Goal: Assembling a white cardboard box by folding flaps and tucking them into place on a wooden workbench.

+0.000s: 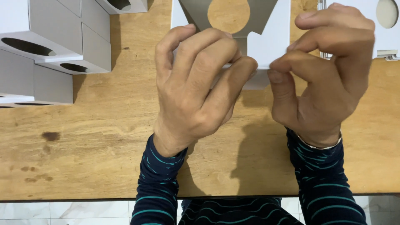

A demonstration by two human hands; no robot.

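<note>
both hands up over the table point(104, 137) now, working one piece of white card point(266, 41) between them. the left hand point(196, 91) is curled, fingers bunched and pressed down onto the near edge of the card, thumb tucked out of sight underneath, so how it pinches i cannot tell exactly. the right hand point(329, 79) has its thumb and a bent finger closed on the card's near right corner, the other fingers arched above. the card sits at the top middle of the view, flat-folded, grey on its inner face, with an oval hole point(228, 14) showing the wood through it. it lies just beyond the knuckles, partly hidden by them.

off to the left, well apart, a stack of boxes point(46, 46), white and grey, each with an oval cutout. top right, another white box point(383, 25) with a round hole, just beside the right hand. striped dark sleeves point(321, 179) on both wrists, a thin bangle point(321, 146) on the right.
</note>
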